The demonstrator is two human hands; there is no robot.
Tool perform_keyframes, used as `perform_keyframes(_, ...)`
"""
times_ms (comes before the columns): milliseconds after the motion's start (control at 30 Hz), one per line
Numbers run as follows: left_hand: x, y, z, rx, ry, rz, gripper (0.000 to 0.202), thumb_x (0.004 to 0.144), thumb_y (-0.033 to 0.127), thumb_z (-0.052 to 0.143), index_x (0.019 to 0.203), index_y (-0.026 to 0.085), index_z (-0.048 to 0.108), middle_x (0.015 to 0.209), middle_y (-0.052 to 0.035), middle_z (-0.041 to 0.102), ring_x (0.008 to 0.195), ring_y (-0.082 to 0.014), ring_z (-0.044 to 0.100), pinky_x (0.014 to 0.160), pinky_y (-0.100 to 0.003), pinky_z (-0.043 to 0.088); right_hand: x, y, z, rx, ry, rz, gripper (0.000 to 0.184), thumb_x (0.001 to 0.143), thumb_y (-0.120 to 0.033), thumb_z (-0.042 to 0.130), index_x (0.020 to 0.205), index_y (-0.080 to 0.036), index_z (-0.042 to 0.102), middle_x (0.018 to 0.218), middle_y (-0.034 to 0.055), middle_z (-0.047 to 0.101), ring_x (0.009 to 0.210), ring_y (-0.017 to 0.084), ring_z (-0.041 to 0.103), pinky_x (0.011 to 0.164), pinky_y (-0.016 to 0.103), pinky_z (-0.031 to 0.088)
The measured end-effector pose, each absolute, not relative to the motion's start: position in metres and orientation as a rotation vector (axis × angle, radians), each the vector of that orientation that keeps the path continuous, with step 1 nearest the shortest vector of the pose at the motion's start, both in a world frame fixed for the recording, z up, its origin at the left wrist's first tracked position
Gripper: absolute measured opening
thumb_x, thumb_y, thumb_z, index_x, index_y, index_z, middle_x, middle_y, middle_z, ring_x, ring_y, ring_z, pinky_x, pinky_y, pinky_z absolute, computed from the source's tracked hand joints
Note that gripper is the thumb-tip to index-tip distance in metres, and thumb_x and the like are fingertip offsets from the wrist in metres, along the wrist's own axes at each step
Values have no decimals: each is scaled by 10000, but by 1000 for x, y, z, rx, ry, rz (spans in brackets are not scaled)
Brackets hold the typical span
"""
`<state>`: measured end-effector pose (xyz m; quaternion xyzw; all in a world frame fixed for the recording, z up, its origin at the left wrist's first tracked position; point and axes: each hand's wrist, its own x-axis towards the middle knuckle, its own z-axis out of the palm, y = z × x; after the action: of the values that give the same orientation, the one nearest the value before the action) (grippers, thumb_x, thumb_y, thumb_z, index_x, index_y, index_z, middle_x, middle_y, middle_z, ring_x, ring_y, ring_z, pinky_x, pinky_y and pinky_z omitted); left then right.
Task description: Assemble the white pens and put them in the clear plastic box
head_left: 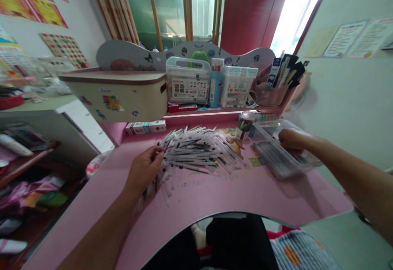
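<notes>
A heap of thin white and clear pen refills (196,151), some with dark tips, lies spread across the pink desk. At the heap's left edge is my left hand (145,168), its thumb and fingers drawn together on a refill there. My right hand (290,141) is closed like a fist and reaches into a clear plastic box (282,171) on the desk's right side. Many dark, slender refills lie lengthwise inside that box. Whatever my right fingers hold is hidden by the hand and the box wall.
Behind the heap stand a small clear jar (245,124) and a long white carton (146,127). The shelf above carries a cream bin (123,98), marker cases (188,82) and a pink pen holder (272,91). The desk's front edge (245,212) curves inward before my lap.
</notes>
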<state>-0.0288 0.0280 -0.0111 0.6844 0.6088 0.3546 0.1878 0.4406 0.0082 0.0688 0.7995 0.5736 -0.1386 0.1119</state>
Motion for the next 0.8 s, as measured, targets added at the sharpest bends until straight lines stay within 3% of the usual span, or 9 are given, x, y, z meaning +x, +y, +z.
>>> perform_keyframes(167,-30,28,-11,1943,1704,1021,339,840,462,505,930,186,679,691,2,665,620,-172,588,611,-259,409,436,5,77,2350,1682,-308,279,785,-23,569,523,-118,580,397,-9,483,327,79,431,487,283,264)
perform_keyframes(267,-31,28,-11,1953,1735,1032,336,842,457,510,931,188,689,644,16,639,575,-162,560,575,-254,392,435,3,91,2331,1757,-223,195,820,-65,593,637,-117,640,523,37,579,408,84,468,524,289,277)
perform_keyframes(367,-32,28,-9,1937,1761,1080,334,837,452,516,933,187,695,646,15,647,586,-164,569,578,-253,399,421,-4,110,2289,1984,103,104,852,-160,634,760,-128,670,715,99,661,556,116,512,578,289,297)
perform_keyframes(467,-34,29,-6,1891,1797,1123,343,831,452,509,939,184,695,704,-1,686,624,-173,595,607,-258,417,383,-17,126,2243,2253,455,132,906,-276,601,899,-165,671,729,64,667,578,140,520,582,278,287)
perform_keyframes(533,-36,31,-3,1861,1825,1114,358,825,461,499,934,181,694,712,-8,693,626,-179,599,615,-267,422,345,-27,129,2129,2484,380,140,919,-294,580,953,-193,670,711,32,663,567,134,531,573,257,289)
perform_keyframes(600,-39,33,-2,1857,1832,1068,365,815,468,491,901,177,693,716,-21,694,645,-190,613,631,-278,427,302,-35,122,1899,2640,175,143,929,-274,559,882,-194,668,707,30,669,587,132,548,568,245,296)
perform_keyframes(800,-50,39,-1,1951,1880,892,367,812,474,467,834,179,684,778,-66,712,717,-222,643,672,-309,425,194,-34,56,1266,2853,-237,130,885,-155,568,898,-172,696,878,86,735,732,184,668,575,259,342)
